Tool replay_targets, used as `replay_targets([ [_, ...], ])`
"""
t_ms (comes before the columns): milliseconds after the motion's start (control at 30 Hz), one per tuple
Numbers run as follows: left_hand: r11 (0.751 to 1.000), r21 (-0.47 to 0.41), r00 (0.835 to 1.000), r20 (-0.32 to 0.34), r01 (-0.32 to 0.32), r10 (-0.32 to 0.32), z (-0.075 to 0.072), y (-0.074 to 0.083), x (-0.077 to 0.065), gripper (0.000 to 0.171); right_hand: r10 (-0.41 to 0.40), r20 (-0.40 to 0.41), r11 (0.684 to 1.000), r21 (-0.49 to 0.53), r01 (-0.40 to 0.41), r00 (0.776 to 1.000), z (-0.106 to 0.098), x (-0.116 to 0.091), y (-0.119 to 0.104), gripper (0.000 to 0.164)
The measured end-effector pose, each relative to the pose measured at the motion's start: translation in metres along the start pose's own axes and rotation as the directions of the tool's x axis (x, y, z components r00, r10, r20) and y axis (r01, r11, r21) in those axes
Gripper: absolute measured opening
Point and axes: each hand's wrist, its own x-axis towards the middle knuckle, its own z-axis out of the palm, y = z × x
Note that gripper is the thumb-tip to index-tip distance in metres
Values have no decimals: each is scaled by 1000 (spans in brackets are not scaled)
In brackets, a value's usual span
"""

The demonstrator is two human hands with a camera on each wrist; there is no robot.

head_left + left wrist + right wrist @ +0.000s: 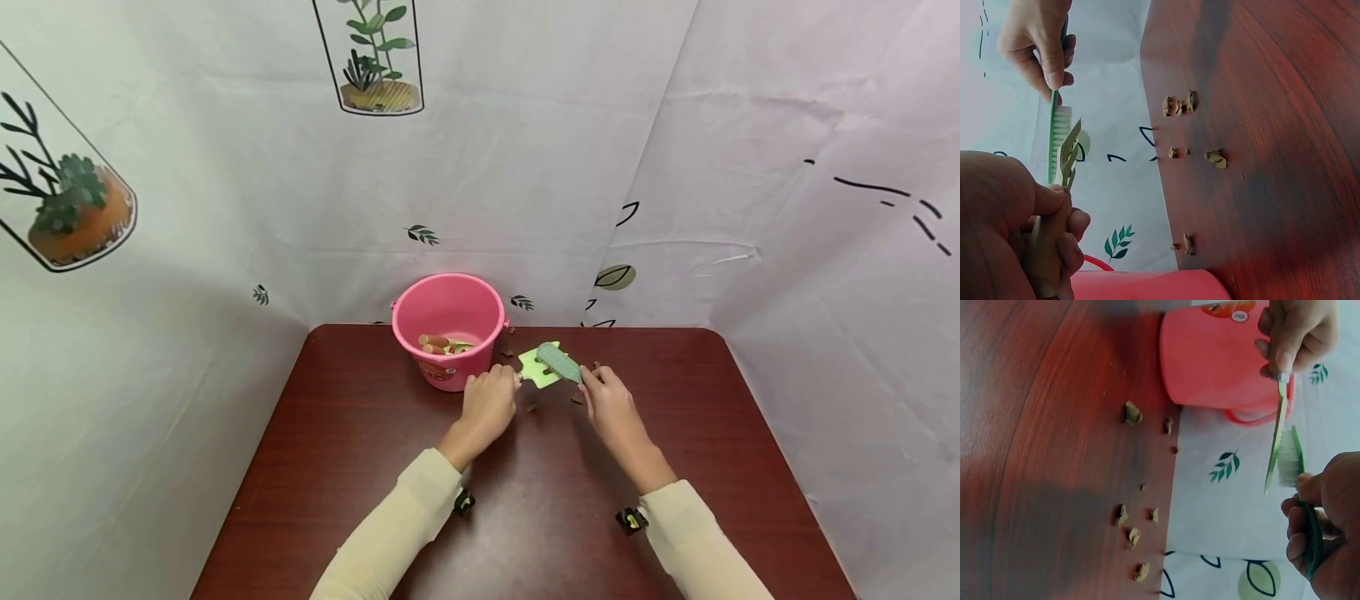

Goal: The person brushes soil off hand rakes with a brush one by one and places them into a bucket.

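Note:
My left hand (489, 406) grips the wooden handle (1047, 253) of a small garden tool with a flat light-green head (529, 372), notched at its edge and slotted. That head is held up above the table, just right of the pink bucket. My right hand (617, 414) holds a green brush (559, 363) by its handle. White bristles (1287, 459) face the tool head and lie right at its surface. A brown bit (548, 371) shows on the green head, partly covered by the brush.
The pink bucket (487, 348) stands at the table's back edge, with wooden-handled tools (433, 341) inside. Several brown crumbly bits (1133, 413) are scattered over the dark red table (337, 467) below the hands. A patterned white cloth (525, 183) hangs behind and at both sides.

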Motion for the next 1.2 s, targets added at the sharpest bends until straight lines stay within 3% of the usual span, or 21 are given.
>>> replay_targets([
  [567,1000,26,998,66,-5,3,-3,-6,-7,14,54,-6,998,-33,-54,999,1,-5,21,32],
  [800,1000,20,999,36,-8,8,-3,-8,-12,15,117,-8,992,-53,-117,993,2,-9,33,28],
  [1000,1000,12,1000,31,-2,2,-1,-10,-13,16,117,-21,993,0,-117,993,-2,-7,31,28],
  [1200,1000,1,999,34,4,-4,2,-12,-9,18,105,-36,991,92,-102,994,-8,-3,15,30],
])
